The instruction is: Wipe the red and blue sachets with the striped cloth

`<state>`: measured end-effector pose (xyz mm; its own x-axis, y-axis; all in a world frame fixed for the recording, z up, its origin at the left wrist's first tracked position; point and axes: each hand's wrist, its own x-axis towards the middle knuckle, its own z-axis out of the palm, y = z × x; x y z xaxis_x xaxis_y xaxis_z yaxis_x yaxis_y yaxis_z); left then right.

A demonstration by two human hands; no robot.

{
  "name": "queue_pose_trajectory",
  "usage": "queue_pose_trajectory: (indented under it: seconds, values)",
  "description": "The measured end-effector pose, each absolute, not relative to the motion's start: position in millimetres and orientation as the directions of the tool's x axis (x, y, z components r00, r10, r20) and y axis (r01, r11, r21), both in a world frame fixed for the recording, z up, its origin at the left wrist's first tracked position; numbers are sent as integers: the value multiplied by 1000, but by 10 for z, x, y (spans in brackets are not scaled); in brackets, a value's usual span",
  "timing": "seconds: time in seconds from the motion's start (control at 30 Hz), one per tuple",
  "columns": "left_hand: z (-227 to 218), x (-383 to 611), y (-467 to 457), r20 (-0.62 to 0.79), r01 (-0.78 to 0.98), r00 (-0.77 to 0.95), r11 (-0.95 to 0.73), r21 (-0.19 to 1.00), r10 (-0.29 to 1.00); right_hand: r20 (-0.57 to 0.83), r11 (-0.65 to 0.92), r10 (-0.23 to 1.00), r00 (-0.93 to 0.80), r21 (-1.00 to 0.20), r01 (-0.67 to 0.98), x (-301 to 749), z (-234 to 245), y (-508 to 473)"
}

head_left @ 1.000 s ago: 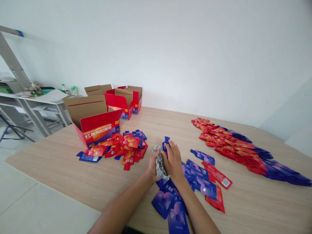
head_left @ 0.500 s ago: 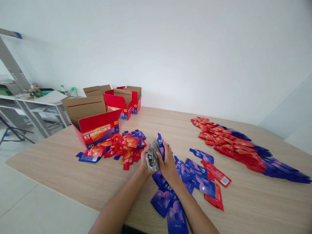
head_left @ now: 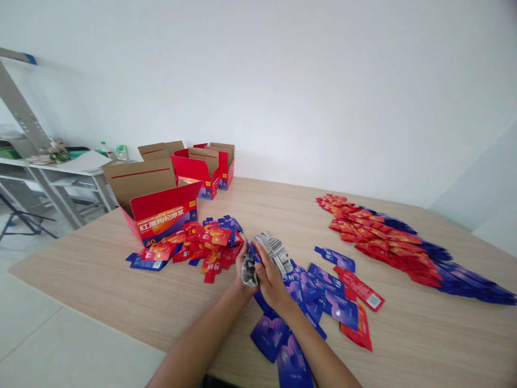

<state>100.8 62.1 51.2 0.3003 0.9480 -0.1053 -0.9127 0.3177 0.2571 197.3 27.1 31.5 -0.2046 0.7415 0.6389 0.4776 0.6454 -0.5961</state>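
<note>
In front of me my two hands are close together over the table. My left hand (head_left: pixel 241 272) is closed around a grey-and-white striped cloth (head_left: pixel 273 250), part of which bunches up between the palms. My right hand (head_left: pixel 271 277) grips a blue sachet (head_left: pixel 252 252) within the folds of the cloth; most of that sachet is hidden. Loose blue sachets (head_left: pixel 307 288) lie under and to the right of my right forearm. Left of my hands is a heap of red sachets (head_left: pixel 210 240) with some blue ones mixed in.
An open red carton (head_left: pixel 165 218) stands at the left, with more open cartons (head_left: pixel 202 172) behind it near the wall. Long overlapping rows of red sachets (head_left: pixel 388 237) and blue sachets (head_left: pixel 472 280) spread along the right side. A grey desk (head_left: pixel 89 172) is beyond the table's left edge.
The blue sachet has tilted left and sunk deeper into the cloth. The cloth has spread out to the right, past my right fingers. The piles and cartons stay put.
</note>
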Motion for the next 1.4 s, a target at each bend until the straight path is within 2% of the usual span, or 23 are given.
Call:
queue_pose_trajectory:
  seconds: [0.13,0.23,0.5,0.7,0.8,0.93,1.2,1.4]
  values:
    - [583,1093,541,-126,-896,398,415,159,909,652,547,749,113,-706,450,1997,399,307]
    - [602,1111,507,-81,-882,437,444,156,896,700,536,687,195,-669,515,2091,457,367]
    - [640,1050,524,-18,-849,471,458,264,882,787,472,602,132,-484,737,2216,481,434]
    - [588,1131,504,-5,-814,519,496,301,855,765,402,628,147,-480,779,2281,465,487]
    - [527,1152,503,9,-787,565,536,307,825,766,383,640,58,-384,840,2315,470,481]
    - [514,1144,515,11,-802,538,509,312,843,738,299,674,-17,-252,920,2333,534,434]
    - [757,934,542,19,-854,439,410,320,898,732,314,678,-72,-200,928,2279,561,406]
    - [765,764,652,-66,-892,332,336,303,941,725,349,685,-71,-241,906,2200,489,403]
